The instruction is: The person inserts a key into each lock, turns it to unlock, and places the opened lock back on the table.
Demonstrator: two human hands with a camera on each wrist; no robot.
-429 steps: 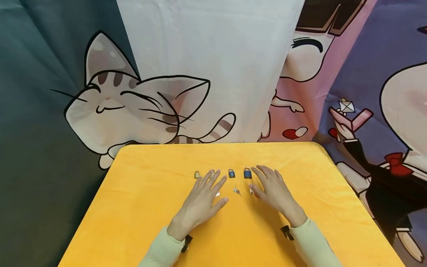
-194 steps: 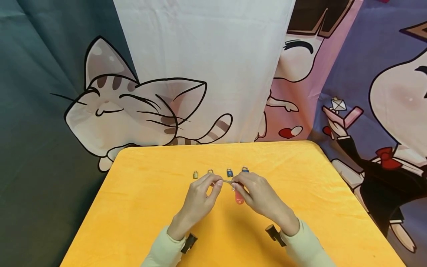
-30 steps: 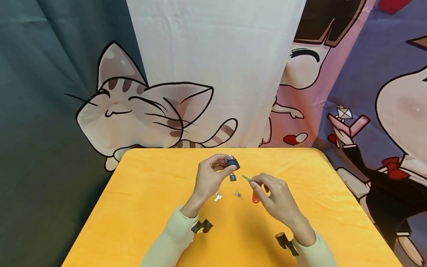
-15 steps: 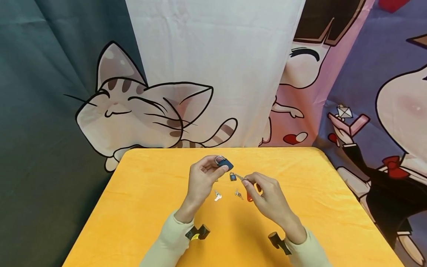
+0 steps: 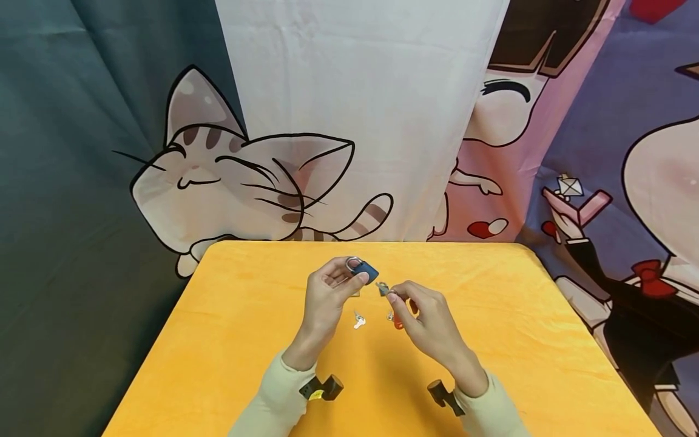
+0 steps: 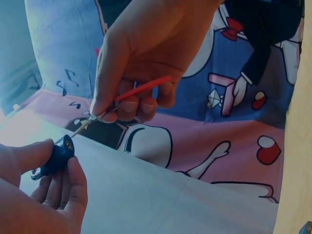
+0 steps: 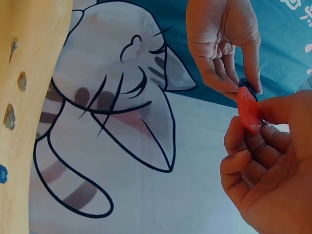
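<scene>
Padlock (image 5: 364,272) is pinched in my left hand (image 5: 323,302) above the table (image 5: 229,328), toward its far edge, tilted, I think, so its keyhole (image 6: 68,145) faces the key (image 6: 82,127). My right hand (image 5: 431,318) pinches this key by its head, seemingly to leave the blade free.

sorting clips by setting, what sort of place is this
Probably a small indoor recording setup: a cartoon-printed backdrop hangs right behind a yellow table, and a black wrist camera sits at the person's left sleeve.
</scene>
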